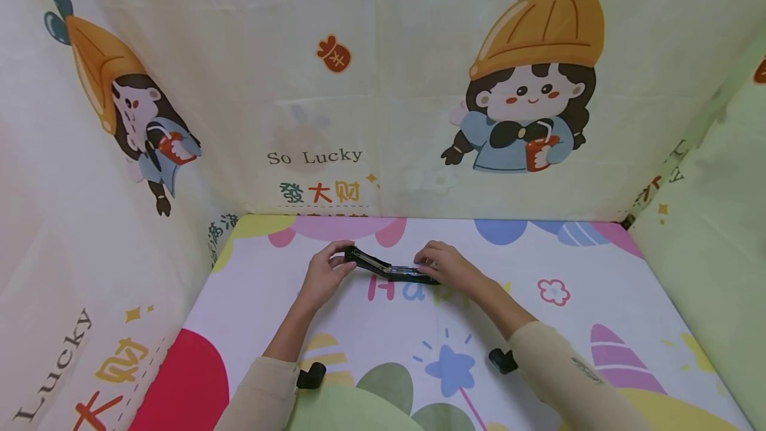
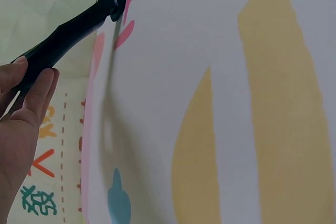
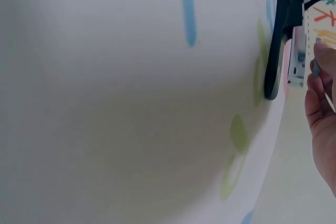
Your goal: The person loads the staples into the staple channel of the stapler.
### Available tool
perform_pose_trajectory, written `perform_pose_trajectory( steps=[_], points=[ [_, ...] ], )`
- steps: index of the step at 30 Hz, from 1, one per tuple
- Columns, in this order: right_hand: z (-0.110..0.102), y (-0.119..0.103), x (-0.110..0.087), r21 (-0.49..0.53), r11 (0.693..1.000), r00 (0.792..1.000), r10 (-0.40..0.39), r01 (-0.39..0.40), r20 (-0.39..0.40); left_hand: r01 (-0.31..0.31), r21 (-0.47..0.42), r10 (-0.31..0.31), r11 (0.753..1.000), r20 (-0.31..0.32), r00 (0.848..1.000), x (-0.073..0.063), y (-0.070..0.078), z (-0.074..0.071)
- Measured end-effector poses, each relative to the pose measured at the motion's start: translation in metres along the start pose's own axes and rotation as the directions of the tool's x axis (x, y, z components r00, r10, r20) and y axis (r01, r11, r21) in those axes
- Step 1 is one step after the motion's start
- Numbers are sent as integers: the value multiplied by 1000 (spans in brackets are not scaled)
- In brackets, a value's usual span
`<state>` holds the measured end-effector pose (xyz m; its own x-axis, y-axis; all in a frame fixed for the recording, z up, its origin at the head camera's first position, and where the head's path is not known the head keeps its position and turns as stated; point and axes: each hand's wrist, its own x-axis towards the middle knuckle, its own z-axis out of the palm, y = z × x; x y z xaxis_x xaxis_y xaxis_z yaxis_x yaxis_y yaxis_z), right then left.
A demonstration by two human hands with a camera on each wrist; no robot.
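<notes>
1. Beige sleeves [image 1: 263, 394] are nearest the head camera, reaching in from the lower edge; a small black device [image 1: 312, 376] sits by the left cuff, and a second black device [image 1: 503, 361] by the right cuff;
2. black stapler [image 1: 390, 273] is spread wide at its hinge between the two hands, toward the far side of the worktop [image 1: 257, 311]; its left part slopes up to the left, while its right part lies low and nearly level, just behind printed letters [image 1: 381, 289];
3. left hand [image 1: 326, 275] grips the raised left end, thumb on one side and fingers [image 2: 39, 95] on the other;
4. right hand [image 1: 451, 266] is at the stapler's right end; its thumb and fingers pinch a small grey-blue piece [image 3: 316, 67], near the silver metal rail [image 3: 296, 80]; whether that hand also touches the stapler, I cannot tell;
5. worktop covering is white with pastel prints, among them a blue star [image 1: 450, 370] and a pink flower outline [image 1: 553, 292]; behind it hangs a cream backdrop [image 1: 413, 32] with a cartoon figure [image 1: 532, 105] in an orange hat, and the words "So Lucky".
</notes>
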<state>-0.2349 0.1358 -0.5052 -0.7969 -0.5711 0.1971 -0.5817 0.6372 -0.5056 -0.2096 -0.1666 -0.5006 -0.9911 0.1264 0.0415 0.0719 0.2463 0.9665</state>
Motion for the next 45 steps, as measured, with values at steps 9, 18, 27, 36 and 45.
perform_pose_trajectory(
  steps=[9,18,27,36,45],
  points=[
    [6,-5,11,-29,1000,999,6,-5,49,-1,18,1,1000,3,1000,0,-1,0],
    [15,-9,16,-73,997,998,4,0,62,13,46,-13,999,-3,1000,0,1,-1],
    [18,-13,18,-77,997,997,30,-24,72,54,47,-55,997,18,998,3,0,-1],
    [17,-18,19,-79,997,997,32,-27,70,35,49,-35,998,1,999,2,-1,-1],
    [18,-18,17,-88,995,996,55,-48,75,-6,53,6,999,-5,1000,0,1,-1]
  ],
)
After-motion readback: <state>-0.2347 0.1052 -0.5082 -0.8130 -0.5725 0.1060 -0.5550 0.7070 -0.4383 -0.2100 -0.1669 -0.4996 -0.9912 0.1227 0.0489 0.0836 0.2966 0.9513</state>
